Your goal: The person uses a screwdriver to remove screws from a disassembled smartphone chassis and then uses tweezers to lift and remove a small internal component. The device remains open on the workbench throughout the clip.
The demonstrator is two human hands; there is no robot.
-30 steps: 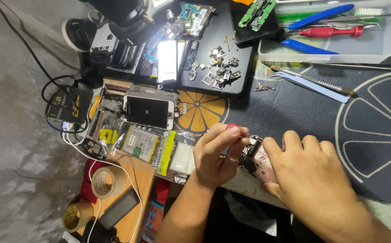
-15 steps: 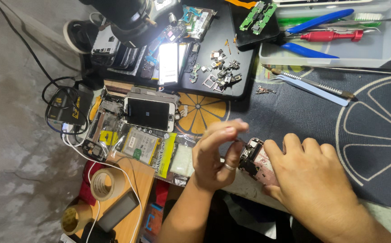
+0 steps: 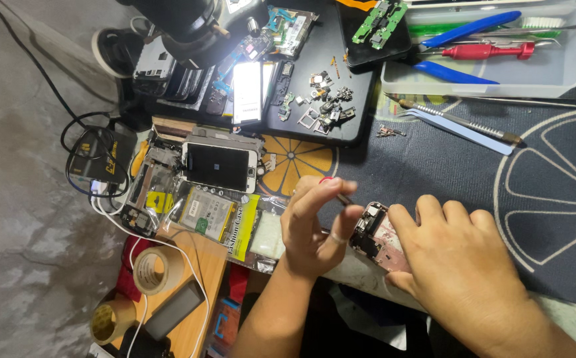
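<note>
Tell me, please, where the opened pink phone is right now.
In the head view the opened pink phone lies at the near edge of the dark mat, low and centre, pinned under the right hand, with the left hand beside it.

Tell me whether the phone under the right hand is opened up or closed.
Opened up: the pink phone has its inner parts bared.

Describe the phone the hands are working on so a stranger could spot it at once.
Start at the dark mat with white citrus outlines, then its near edge. The opened phone lies there, under the right hand, beside the left hand. Unlike the white phone with its dark screen, it shows pinkish bare innards.
</note>
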